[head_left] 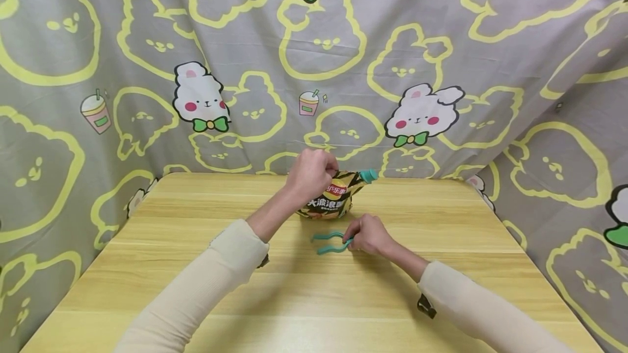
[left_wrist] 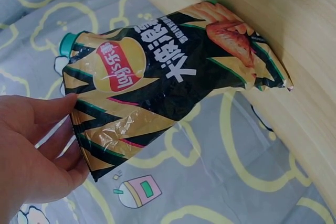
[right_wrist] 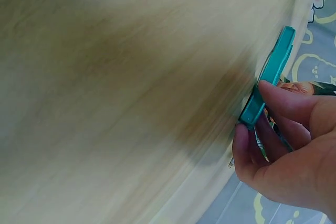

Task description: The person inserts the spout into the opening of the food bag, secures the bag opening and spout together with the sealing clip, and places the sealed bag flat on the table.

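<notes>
My left hand (head_left: 311, 176) pinches the top edge of a black-and-gold chip bag (left_wrist: 136, 87) between thumb and fingers. The bag stands tilted on the table, its lower end touching the wood. A teal cap-like piece (left_wrist: 68, 44) sits at one upper corner of the bag, and it points to the right in the head view. In front of the bag, my right hand (head_left: 369, 235) pinches one end of a teal plastic clip (right_wrist: 270, 77). The clip's two wavy arms are spread apart and point left, low over the table. Fingers partly hide the clip's joined end.
A light wooden table (head_left: 275, 298) lies under both hands. Behind it and along its sides hangs a grey curtain (head_left: 265, 42) with yellow outlines and white cartoon animals. Dark wrist mounts (head_left: 426, 306) show under the sleeves.
</notes>
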`<state>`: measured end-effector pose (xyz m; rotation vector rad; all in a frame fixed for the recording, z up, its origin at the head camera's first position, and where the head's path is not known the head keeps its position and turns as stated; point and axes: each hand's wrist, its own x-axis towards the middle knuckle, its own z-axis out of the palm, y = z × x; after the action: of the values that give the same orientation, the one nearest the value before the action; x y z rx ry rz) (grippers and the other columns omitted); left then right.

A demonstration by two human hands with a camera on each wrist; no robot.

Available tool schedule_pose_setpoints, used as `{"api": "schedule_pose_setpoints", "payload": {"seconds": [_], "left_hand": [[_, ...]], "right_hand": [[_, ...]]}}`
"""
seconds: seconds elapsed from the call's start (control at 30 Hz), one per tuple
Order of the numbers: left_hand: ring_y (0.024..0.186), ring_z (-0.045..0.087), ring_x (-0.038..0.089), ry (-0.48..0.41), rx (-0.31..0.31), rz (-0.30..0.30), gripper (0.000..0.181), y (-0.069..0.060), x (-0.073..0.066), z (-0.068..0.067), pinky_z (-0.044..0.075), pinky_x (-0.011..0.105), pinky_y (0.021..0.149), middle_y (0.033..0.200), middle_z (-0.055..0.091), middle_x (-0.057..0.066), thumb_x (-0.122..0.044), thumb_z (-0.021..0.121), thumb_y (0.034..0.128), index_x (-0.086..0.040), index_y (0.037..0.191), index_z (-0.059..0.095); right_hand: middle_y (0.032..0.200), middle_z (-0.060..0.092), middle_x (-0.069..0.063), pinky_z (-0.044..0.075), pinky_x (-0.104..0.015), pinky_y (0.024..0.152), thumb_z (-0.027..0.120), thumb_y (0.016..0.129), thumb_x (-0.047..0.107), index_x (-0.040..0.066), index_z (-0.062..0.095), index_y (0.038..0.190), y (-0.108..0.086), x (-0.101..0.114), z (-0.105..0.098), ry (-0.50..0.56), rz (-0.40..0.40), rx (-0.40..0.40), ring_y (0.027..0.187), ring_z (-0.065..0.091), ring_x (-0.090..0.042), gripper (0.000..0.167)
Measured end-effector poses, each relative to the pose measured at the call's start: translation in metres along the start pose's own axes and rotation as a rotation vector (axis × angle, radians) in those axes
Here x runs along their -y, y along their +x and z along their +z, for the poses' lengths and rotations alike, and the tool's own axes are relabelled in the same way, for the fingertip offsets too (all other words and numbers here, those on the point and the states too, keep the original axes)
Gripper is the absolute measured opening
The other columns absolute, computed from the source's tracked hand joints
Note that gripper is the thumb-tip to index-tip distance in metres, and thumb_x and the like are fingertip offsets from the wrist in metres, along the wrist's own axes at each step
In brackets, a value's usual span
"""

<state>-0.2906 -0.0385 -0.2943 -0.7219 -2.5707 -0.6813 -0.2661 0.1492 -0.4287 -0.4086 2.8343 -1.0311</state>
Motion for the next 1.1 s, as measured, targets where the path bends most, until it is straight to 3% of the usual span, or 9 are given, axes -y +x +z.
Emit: {"api": "schedule_pose_setpoints", "payload": {"seconds": [0.3,0.47,0.63,0.87,1.1], "left_hand": [[0.072,0.059,0.012,-0.005,-0.001,0.001,0.037,0.0,0.0,0.0,0.054,0.028,0.07,0.084,0.076,0.001,0.016,0.052,0.079,-0.009,0.078,0.079],[0.076,0.066,0.012,-0.004,-0.004,-0.001,0.037,0.0,-0.001,-0.001,0.058,0.03,0.074,0.087,0.078,0.001,0.015,0.054,0.0797,-0.01,0.081,0.08],[0.084,0.072,0.014,0.004,0.002,-0.006,0.037,0.0,0.0,-0.001,0.06,0.033,0.078,0.09,0.079,0.002,0.014,0.054,0.0804,-0.011,0.084,0.082],[0.077,0.066,0.013,-0.005,0.009,-0.009,0.037,0.0,0.0,-0.001,0.059,0.031,0.075,0.089,0.078,0.002,0.015,0.053,0.0801,-0.01,0.082,0.081],[0.084,0.073,0.015,-0.008,0.006,-0.007,0.038,0.0,0.0,-0.001,0.06,0.034,0.079,0.091,0.079,0.003,0.015,0.054,0.0789,-0.01,0.086,0.082]], "right_hand": [[0.069,0.074,0.001,0.049,-0.026,0.06,0.077,0.068,-0.008,0.012,0.078,0.071,-0.001,0.0,0.0,0.034,0.025,-0.004,0.067,0.059,-0.013,0.02],[0.07,0.074,-0.001,0.049,-0.027,0.061,0.077,0.067,-0.008,0.011,0.078,0.072,-0.001,0.0,-0.005,0.033,0.039,-0.006,0.066,0.059,-0.014,0.019],[0.072,0.075,-0.001,0.053,-0.032,0.072,0.079,0.066,-0.006,0.012,0.078,0.072,-0.002,0.0,-0.013,0.02,0.057,-0.022,0.072,0.061,-0.015,0.019],[0.072,0.075,0.002,0.055,-0.044,0.088,0.079,0.069,-0.003,0.014,0.078,0.07,-0.004,0.001,-0.028,-0.044,0.041,-0.048,0.084,0.067,-0.016,0.017],[0.074,0.076,-0.001,0.055,-0.037,0.078,0.078,0.07,-0.004,0.011,0.079,0.072,-0.004,0.001,-0.046,-0.055,0.015,-0.056,0.08,0.067,-0.016,0.015]]}}
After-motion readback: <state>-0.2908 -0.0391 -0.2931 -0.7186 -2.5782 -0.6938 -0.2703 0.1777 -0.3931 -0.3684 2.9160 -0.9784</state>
